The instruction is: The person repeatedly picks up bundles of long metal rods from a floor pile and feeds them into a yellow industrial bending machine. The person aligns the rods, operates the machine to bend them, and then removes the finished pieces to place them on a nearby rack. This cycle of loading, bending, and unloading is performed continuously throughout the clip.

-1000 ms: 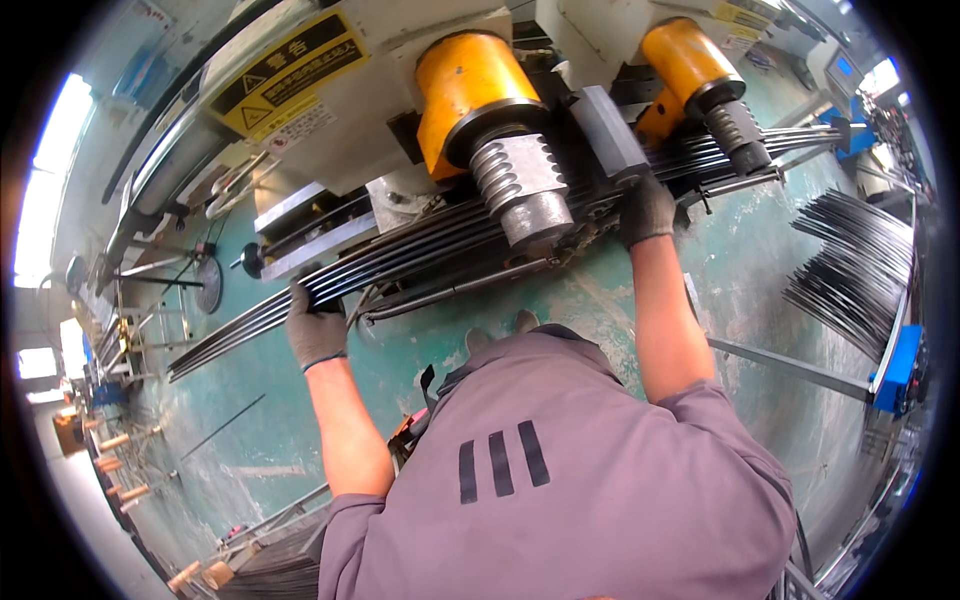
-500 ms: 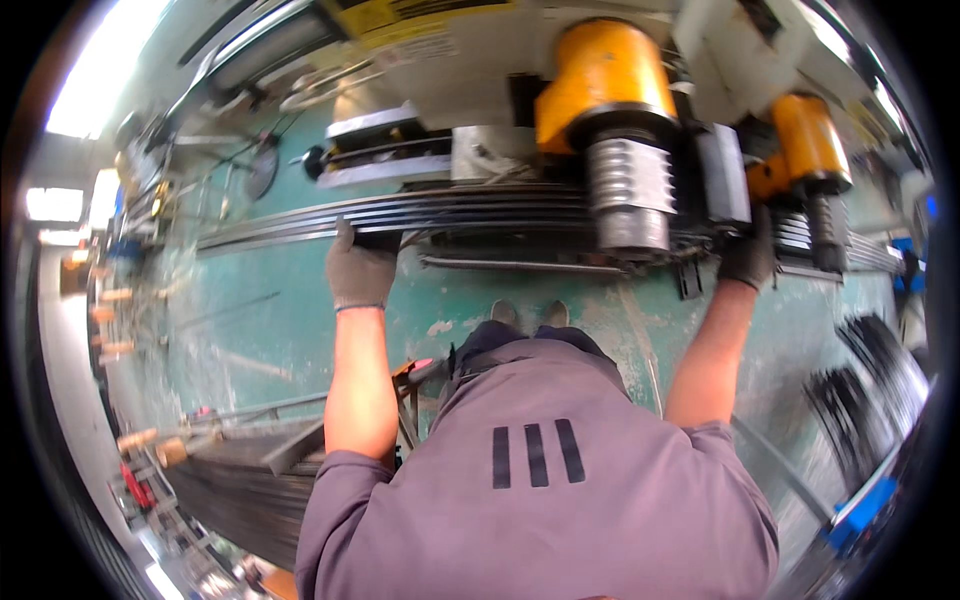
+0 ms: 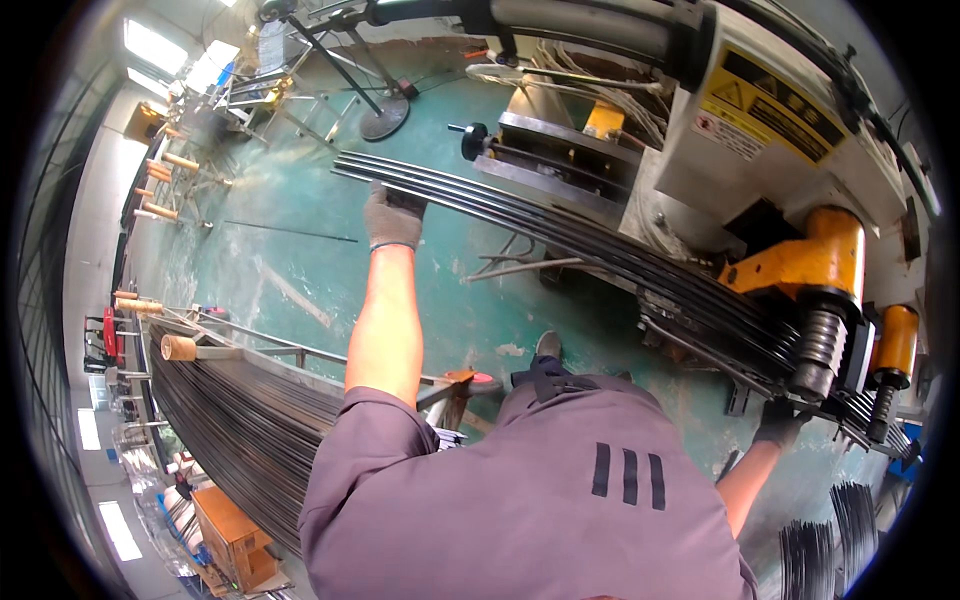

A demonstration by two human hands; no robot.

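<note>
Several long dark metal bars [image 3: 500, 205] lie side by side, slanting from upper left down to the machine at the right. Near their left end, my left hand [image 3: 395, 218], in a grey-brown glove, is closed around them, thumb over the near edge. My right hand [image 3: 782, 425], in a dark glove, is at the bars' near side, just below the orange-topped press cylinder [image 3: 820, 345]. Its fingers are bent in against the bars and partly hidden beneath them. A second orange cylinder [image 3: 893, 345] stands farther right over the bars.
The white machine body [image 3: 760, 130] with a yellow warning label rises behind the bars. At lower left, a rack [image 3: 285, 345] carries a large stack of dark rods. More bundled rods [image 3: 806, 560] lie at lower right. A round-based stand [image 3: 385, 118] is farther off on the green floor.
My view has swung left, so the bars now slant across it. My left hand appears closer to the bars' left end. My right hand stays beside the press cylinder.
</note>
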